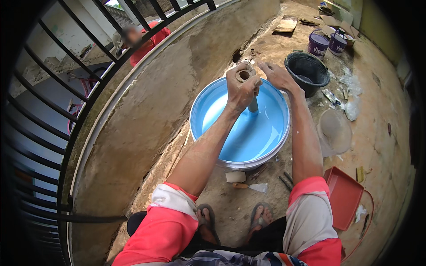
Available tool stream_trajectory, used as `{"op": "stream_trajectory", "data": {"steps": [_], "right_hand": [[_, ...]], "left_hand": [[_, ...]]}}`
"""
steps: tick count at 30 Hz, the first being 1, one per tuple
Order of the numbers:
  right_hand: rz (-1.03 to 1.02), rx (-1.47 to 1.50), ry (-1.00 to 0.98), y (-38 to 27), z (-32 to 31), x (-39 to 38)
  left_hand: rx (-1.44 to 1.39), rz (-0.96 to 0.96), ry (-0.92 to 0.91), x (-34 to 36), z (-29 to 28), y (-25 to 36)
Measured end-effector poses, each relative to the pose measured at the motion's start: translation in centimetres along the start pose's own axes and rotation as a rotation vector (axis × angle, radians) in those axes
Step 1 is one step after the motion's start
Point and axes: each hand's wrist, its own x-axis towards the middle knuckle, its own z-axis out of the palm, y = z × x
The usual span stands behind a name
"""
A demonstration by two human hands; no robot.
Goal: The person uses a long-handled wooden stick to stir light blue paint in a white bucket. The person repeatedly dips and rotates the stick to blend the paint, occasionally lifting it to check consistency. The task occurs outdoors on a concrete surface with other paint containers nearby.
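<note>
My left hand is wrapped around the upper end of a hollow pipe, whose round open mouth faces up. The pipe's lower end stands in light blue paint inside a large white bucket. My right hand is over the bucket's far right rim, beside the pipe but apart from it. Its fingers are loosely bent and spread, and nothing shows in them. Whether its underside touches the rim is hidden.
A black bucket and two purple pails stand beyond. Near my feet lie a scraper and a pale block; a red paint tray is at right. A wall with black railing runs left, with a person beyond.
</note>
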Motion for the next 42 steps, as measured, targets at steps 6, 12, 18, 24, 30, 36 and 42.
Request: {"op": "stream_trajectory", "data": {"steps": [6, 12, 18, 24, 30, 36, 42], "right_hand": [[-0.103, 0.062, 0.134, 2.4, 0.3, 0.9], [-0.013, 0.108, 0.032, 0.0, 0.6, -0.2], [-0.012, 0.12, 0.054, 2.0, 0.4, 0.8], [0.119, 0.176, -0.016, 0.5, -1.3, 0.4], [0.048, 0.175, -0.026, -0.1, 0.0, 0.2], [0.045, 0.127, 0.005, 0.2, -0.7, 0.3], [0.133, 0.23, -0.014, 0.5, -0.8, 0.6]], "left_hand": [[-0.073, -0.313, -0.082, -2.0, -5.4, 3.5], [0.252, 0.04, 0.126, 1.2, -6.0, 1.2], [0.029, 0.002, -0.053, -1.0, 0.7, -0.6], [-0.24, -0.295, -0.036, -3.8, -5.6, 3.4], [0.239, 0.004, 0.181, -1.3, -10.0, 3.5], [-0.009, 0.058, 0.194, -0.3, -2.6, -0.1], [-0.224, -0.183, -0.001, -4.4, -4.4, 2.1]]}}
